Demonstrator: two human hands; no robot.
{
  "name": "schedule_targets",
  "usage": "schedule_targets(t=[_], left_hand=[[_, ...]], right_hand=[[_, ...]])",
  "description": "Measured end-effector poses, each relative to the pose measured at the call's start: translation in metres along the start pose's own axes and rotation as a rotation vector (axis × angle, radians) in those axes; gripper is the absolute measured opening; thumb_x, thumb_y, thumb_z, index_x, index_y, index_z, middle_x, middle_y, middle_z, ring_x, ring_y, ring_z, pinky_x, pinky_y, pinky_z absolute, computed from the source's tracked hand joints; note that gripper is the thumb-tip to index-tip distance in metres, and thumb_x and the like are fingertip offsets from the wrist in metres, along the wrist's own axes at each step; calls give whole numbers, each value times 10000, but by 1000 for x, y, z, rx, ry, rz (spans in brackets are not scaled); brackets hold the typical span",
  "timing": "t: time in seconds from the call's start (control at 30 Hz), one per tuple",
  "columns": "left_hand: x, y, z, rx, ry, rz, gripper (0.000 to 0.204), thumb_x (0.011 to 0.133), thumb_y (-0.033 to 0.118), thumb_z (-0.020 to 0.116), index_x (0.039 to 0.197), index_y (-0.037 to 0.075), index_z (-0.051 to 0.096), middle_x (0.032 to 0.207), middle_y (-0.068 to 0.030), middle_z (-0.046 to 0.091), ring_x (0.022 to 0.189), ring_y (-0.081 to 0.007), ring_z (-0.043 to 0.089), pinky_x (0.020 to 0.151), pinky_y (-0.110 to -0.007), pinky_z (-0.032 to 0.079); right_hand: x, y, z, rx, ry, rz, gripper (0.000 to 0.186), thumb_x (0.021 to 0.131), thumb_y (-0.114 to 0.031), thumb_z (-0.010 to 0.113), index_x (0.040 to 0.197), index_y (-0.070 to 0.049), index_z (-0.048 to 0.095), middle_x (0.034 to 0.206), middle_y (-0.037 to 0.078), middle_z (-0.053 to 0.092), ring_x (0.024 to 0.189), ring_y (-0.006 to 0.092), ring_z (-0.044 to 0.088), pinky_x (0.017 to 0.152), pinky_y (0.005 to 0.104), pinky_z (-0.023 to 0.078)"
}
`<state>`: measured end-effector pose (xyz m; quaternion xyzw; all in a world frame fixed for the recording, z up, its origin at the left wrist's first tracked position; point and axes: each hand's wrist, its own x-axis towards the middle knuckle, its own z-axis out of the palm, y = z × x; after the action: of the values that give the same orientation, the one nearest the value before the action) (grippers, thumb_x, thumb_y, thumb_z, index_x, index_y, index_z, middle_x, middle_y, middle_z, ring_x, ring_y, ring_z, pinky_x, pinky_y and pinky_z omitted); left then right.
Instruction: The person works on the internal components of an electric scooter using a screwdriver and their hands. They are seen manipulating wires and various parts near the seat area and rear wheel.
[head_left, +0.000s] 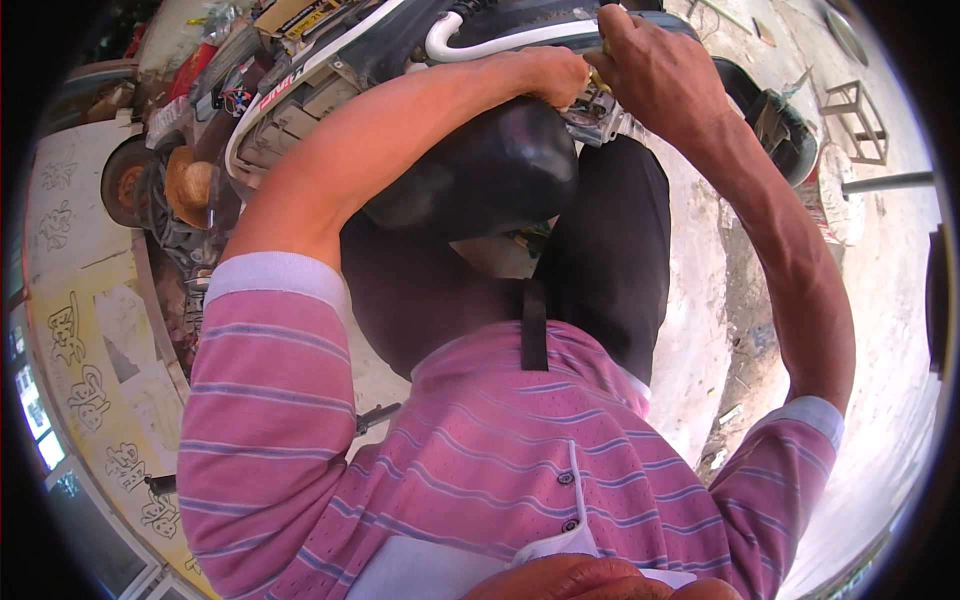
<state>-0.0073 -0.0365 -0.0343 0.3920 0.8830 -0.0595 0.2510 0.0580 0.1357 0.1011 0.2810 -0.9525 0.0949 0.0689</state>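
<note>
Both hands meet at the top of the view, over the exposed metal parts (pixel 598 115) of what looks like a partly stripped scooter. My left hand (pixel 555 75) is closed, its fingers curled at the metal parts. My right hand (pixel 655 65) is closed beside it, fingers bent and pressed together. Whatever lies in either grip is hidden by the fingers. A white curved tube (pixel 510 40) runs just behind both hands. Below my left forearm bulges a glossy black rounded part (pixel 490 175), close to my knees.
A pale body panel (pixel 285 120) stands to the left. Beyond it lie a wheel (pixel 126 182), a tan straw-like hat (pixel 190 187) and a yellow-and-black box (pixel 292 17). At right are a black bin-like container (pixel 790 140) and a small metal stool frame (pixel 858 122).
</note>
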Motion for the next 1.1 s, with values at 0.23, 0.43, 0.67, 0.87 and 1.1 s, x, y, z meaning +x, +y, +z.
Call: schedule_targets(t=[0.23,0.43,0.67,0.87,1.1], left_hand=[[15,17,4,-34,22,-2,298,837,200,588,1029,81,783,1022,-161,756,985,-362,707,886,-461,550],[12,-16,24,-44,91,25,284,780,151,657,1031,84,774,1017,-150,764,993,-335,720,838,-450,565],[-12,8,-13,-218,-37,-101,253,807,204,689,1021,107,784,1017,-104,765,964,-291,715,842,-400,547],[-15,-21,-2,-212,-22,109,277,757,203,707,1015,144,789,993,-108,763,936,-265,711,836,-407,536],[-20,-13,-5,-463,7,72,243,725,179,689,937,105,782,852,-103,750,840,-264,684,774,-404,514]], right_hand=[[5,1,-21,-69,-79,36,334,917,-296,690,974,11,571,721,194,681,645,369,684,609,497,534],[30,-15,-31,-8,-293,-17,250,964,-216,581,1058,13,544,941,230,667,838,364,699,698,475,548],[48,-18,-46,64,-498,-78,286,1016,-285,572,1035,0,558,876,199,679,768,342,686,663,461,546],[55,-32,-39,-71,-449,3,405,995,-396,638,962,4,588,677,170,666,592,345,650,578,477,528],[49,-10,-12,-119,-214,-206,412,1013,-387,581,1029,24,572,822,211,687,752,361,692,659,494,548]])
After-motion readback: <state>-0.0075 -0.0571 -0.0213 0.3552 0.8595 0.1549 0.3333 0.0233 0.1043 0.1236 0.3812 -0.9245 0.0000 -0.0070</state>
